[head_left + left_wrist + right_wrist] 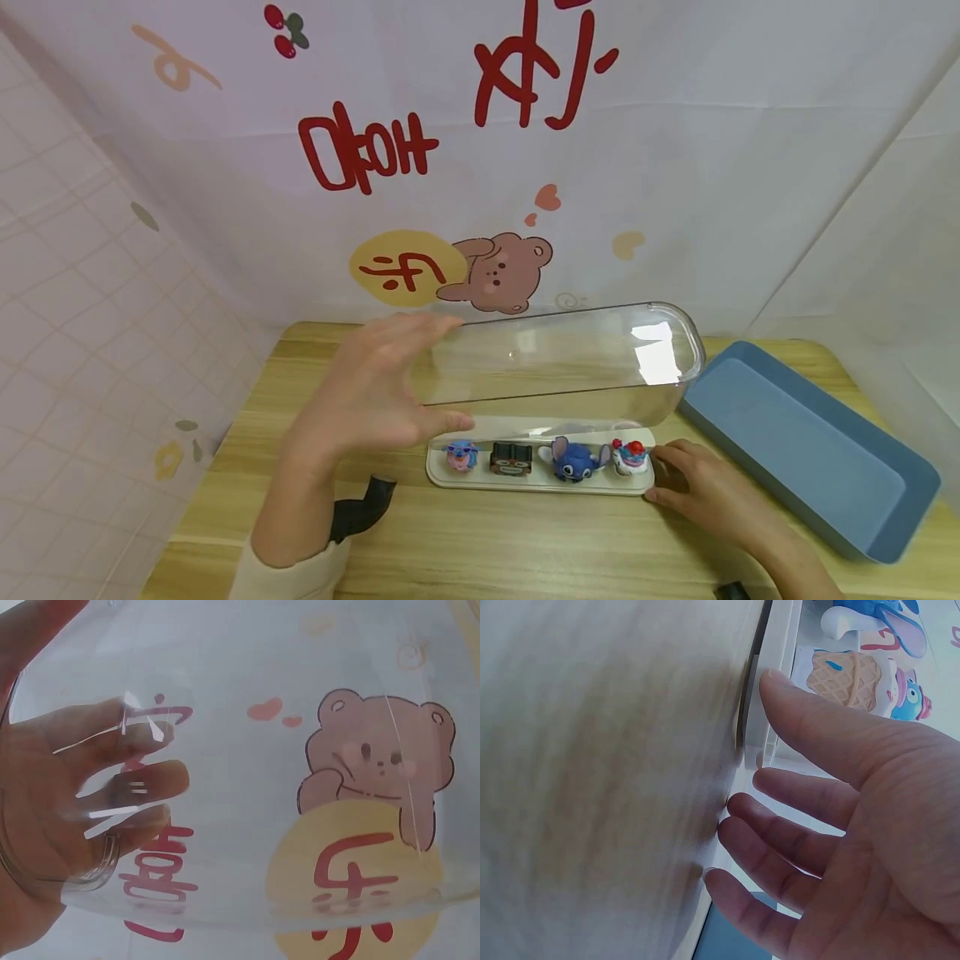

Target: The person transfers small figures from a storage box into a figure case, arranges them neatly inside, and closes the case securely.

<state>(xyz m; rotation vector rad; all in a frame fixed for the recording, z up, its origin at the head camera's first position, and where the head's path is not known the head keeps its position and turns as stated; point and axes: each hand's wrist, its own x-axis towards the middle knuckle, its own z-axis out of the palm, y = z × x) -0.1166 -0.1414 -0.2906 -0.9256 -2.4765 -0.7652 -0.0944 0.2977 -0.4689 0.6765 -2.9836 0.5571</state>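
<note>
My left hand [367, 383] grips one end of a long clear plastic cover [562, 354], thumb in front and fingers behind, holding it tilted above the table. In the left wrist view, the fingers [150, 780] show through the clear plastic. Below the cover lies a long white display base [540, 487] with a row of small figurines: a pink-and-blue one in sunglasses [461, 456], a dark block with a face [511, 459], a blue big-eared one [573, 461] and a red-topped white one [632, 458]. My right hand [701, 483] holds the base's right end between thumb and fingers.
A blue-grey rectangular tray [810, 442] sits at an angle on the right of the wooden table [510, 550]. Behind the table hangs a white printed cloth [675, 167] with a bear and red writing. Black straps [363, 510] show at both wrists.
</note>
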